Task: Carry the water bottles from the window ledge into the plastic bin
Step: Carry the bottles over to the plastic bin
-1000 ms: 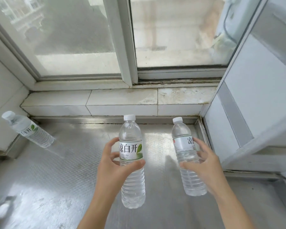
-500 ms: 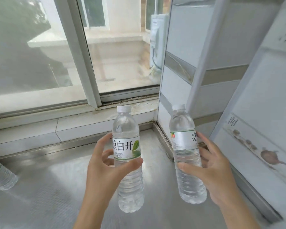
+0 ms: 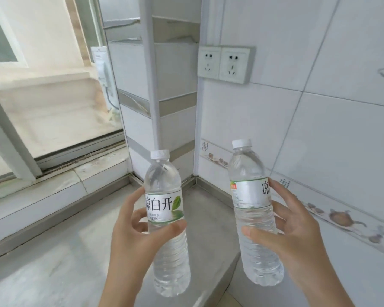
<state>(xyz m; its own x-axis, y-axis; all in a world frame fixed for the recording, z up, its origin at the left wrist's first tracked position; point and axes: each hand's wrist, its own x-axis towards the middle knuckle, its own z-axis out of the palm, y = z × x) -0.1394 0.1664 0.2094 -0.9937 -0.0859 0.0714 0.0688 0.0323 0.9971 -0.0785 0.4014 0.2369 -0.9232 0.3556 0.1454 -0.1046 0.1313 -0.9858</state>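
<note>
Two bottles are in the air, one in each hand, both upright and well apart from each other. At the far left is the window [image 3: 53,103], its pale frame slanting across the view, and under it runs the tiled ledge [image 3: 60,185], with a grey metal counter [image 3: 53,258] in front of it. The left hand [image 3: 131,238] is wrapped around the left bottle [image 3: 166,218] at and just under its label: the thumb lies across the front below the label and the fingers curl around the far side. This bottle has a white cap, clear water and a white label with dark characters and a green leaf. It hangs above the counter's right end, clear of the surface. Behind it a white tiled corner post [image 3: 155,96] with grey bands rises from the counter. To its right, a double socket [image 3: 225,64] sits on the white tiled wall [image 3: 319,129]. The right hand [image 3: 297,238] clasps the right bottle [image 3: 251,207] in the same way, thumb in front below the label, fingers pressed on the side toward the wall. That bottle is held slightly higher, past the counter's edge and in front of the wall, tipped a little to the left at the top. A strip of teapot drawings [image 3: 341,218] runs along the wall at far right. No bin shows.
</note>
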